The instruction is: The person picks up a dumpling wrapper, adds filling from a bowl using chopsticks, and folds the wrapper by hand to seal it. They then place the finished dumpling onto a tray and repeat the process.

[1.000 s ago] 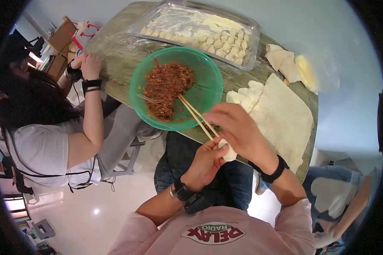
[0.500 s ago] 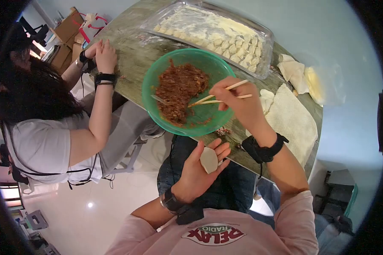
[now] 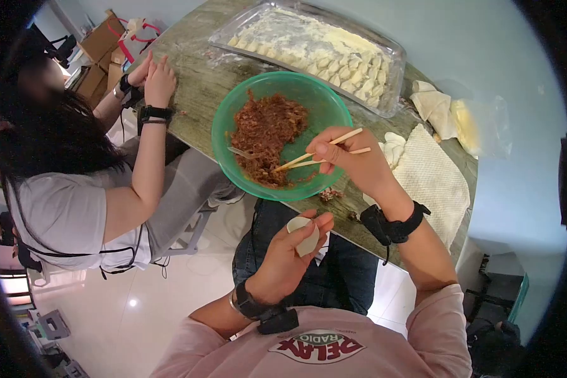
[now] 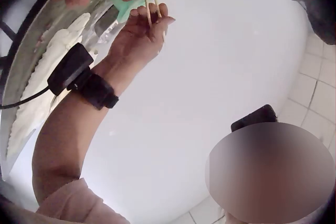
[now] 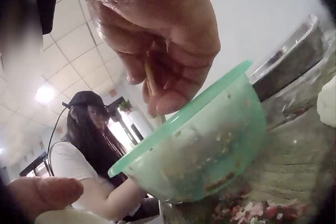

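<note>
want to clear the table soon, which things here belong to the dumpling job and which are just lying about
Likely the job:
- chopsticks in the right hand
- wrapper in the left hand
- green bowl with filling
- tray of dumplings

Apparently just lying about:
- cardboard boxes
- reddish scraps beside the bowl

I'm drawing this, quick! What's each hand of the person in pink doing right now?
Left hand: holding a dough wrapper, thumb over it.
Right hand: holding two chopsticks, tips in the filling.
</note>
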`<state>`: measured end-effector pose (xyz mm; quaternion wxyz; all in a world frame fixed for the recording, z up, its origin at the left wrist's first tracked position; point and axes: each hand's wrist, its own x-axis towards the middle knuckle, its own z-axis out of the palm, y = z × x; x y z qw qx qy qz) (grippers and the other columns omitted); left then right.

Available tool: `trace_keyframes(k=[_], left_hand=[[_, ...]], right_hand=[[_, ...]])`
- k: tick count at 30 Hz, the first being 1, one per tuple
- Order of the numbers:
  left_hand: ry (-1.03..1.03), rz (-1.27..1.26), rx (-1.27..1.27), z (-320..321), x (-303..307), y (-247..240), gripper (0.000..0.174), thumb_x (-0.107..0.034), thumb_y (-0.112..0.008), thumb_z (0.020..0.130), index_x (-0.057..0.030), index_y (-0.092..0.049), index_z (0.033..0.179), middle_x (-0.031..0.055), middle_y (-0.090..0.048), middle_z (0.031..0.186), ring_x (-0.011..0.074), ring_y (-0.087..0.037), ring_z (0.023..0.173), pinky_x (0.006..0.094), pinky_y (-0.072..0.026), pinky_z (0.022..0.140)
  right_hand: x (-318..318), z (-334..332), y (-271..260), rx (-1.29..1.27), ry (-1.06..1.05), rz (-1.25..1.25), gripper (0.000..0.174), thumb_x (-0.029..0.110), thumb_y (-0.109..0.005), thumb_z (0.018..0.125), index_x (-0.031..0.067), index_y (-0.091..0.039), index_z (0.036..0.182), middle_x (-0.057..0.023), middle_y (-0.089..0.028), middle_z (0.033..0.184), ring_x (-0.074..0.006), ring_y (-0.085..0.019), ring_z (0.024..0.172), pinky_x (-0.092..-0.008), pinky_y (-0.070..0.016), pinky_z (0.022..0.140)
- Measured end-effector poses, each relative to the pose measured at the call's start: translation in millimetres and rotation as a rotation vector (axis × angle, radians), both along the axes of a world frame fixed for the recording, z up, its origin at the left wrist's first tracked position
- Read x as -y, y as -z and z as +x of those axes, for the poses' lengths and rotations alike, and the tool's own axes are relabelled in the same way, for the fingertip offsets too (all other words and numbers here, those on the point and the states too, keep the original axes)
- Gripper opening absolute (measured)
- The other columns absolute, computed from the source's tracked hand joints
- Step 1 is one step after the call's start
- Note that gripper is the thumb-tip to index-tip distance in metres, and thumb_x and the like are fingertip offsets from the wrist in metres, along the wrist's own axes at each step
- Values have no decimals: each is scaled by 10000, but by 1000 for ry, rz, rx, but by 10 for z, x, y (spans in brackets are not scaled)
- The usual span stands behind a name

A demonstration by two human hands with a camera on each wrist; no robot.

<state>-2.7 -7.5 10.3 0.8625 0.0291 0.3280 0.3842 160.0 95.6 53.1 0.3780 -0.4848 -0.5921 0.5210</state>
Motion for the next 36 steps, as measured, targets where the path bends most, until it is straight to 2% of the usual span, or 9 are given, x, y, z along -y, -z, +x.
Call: trace_keyframes(k=[7,10,15,21,28,33,36], left_hand=[[-37,90,-76,-47,17,8,335,-159,-522,899,-2,-456,1188,123,-533,1202,235,-477,1170,349,-374,1002],[-35,98,-49,-119,4,-64,349,-160,-527,897,3,-453,1196,113,-533,1199,230,-484,1158,343,-375,1001],[-22,180,-18,-187,-12,-163,366,-182,-521,901,-13,-447,1217,110,-538,1183,232,-485,1156,363,-364,1011],[-77,169,-20,-306,21,-280,365,-178,-524,899,-7,-448,1213,115,-539,1176,257,-487,1161,382,-369,1017],[-108,224,-56,-354,36,-310,362,-138,-539,893,2,-443,1213,132,-550,1154,266,-502,1152,391,-412,1000],[-71,183,-112,-345,38,-378,372,-141,-527,907,13,-415,1226,142,-532,1170,247,-532,1115,358,-446,971],[-100,304,-140,-298,-26,-391,335,-136,-462,936,15,-402,1229,141,-531,1173,243,-507,1148,379,-393,1013]], right_hand=[[57,50,-57,23,-46,-5,225,205,-606,870,-16,-648,869,-51,-620,729,-95,-569,592,-216,-449,533],[35,86,-1,-47,-73,-31,210,209,-619,861,0,-644,873,-46,-624,716,-91,-578,580,-221,-469,520],[-11,120,5,-252,32,-267,247,194,-577,886,-47,-633,884,-98,-636,732,-148,-613,568,-251,-507,513],[-23,154,29,-402,114,-361,256,192,-550,900,-53,-623,907,-114,-633,741,-172,-622,572,-269,-519,518],[-16,232,61,-486,162,-353,286,224,-548,902,-52,-619,928,-112,-638,755,-172,-627,591,-264,-525,540],[7,304,73,-580,203,-315,283,227,-530,911,-41,-614,953,-102,-644,780,-166,-636,632,-255,-531,567],[37,379,104,-654,248,-297,289,227,-527,914,-46,-605,970,-99,-645,803,-163,-639,650,-256,-535,573]])
